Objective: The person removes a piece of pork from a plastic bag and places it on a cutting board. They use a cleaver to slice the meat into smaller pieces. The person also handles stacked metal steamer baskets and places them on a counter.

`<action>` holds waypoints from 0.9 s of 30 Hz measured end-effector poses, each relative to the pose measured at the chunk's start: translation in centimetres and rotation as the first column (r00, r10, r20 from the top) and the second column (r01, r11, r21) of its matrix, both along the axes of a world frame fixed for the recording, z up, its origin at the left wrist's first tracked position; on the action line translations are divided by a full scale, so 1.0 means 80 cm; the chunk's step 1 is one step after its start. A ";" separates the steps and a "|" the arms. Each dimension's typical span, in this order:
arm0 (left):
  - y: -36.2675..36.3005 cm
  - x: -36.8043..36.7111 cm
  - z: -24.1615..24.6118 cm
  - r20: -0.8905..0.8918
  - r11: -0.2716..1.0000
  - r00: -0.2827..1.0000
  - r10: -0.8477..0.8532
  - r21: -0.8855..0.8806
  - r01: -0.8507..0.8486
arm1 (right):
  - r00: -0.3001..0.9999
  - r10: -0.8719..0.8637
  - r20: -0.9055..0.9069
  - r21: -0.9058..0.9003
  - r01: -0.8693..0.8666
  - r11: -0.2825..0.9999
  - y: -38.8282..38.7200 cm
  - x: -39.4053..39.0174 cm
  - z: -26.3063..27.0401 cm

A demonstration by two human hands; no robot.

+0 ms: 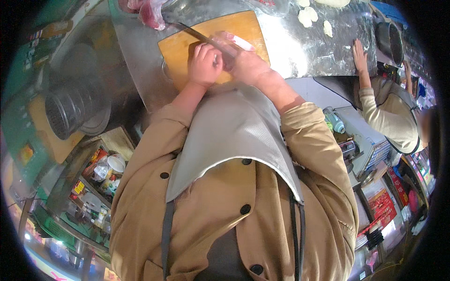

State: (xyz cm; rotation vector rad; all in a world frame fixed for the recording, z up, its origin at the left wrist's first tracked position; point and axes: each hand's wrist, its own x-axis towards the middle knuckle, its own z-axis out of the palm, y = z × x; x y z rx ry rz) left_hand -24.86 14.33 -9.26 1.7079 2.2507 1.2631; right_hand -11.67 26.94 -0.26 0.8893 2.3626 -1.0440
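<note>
A wooden cutting board [205, 30] lies on the metal worktop before me. My right hand [251, 66] grips a knife [202, 37] by its handle, and the blade slants across the board to the far left. Under and beside the blade is raw meat [228, 65], partly hidden by my hands. My left hand [205, 65] is curled against this meat on the near side of the blade, its fingertips partly hidden. Beyond the knife, a pale-edged slice of meat [240, 42] rests on the board. A larger raw red piece [151, 15] lies past the board's far left corner.
Flattened dough pieces [307, 17] and a clear plastic bag [272, 6] lie at the worktop's far side. At right, a co-worker's hand [359, 58] touches the floury metal surface near a dark pot [390, 43]. A large metal pot [66, 112] stands at left.
</note>
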 end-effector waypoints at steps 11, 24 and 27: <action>0.002 0.001 -0.005 -0.023 1.000 1.000 0.017 -0.010 -0.017 | 0.998 0.062 0.019 0.026 -0.062 0.998 0.008 -0.008 -0.012; 0.001 0.000 -0.004 0.025 1.000 1.000 -0.003 0.028 0.002 | 0.999 0.045 -0.003 -0.010 -0.045 0.999 0.013 0.024 0.008; -0.001 -0.001 -0.002 0.013 1.000 1.000 0.002 -0.007 -0.001 | 0.994 0.108 -0.032 0.026 -0.107 0.994 0.012 0.000 -0.005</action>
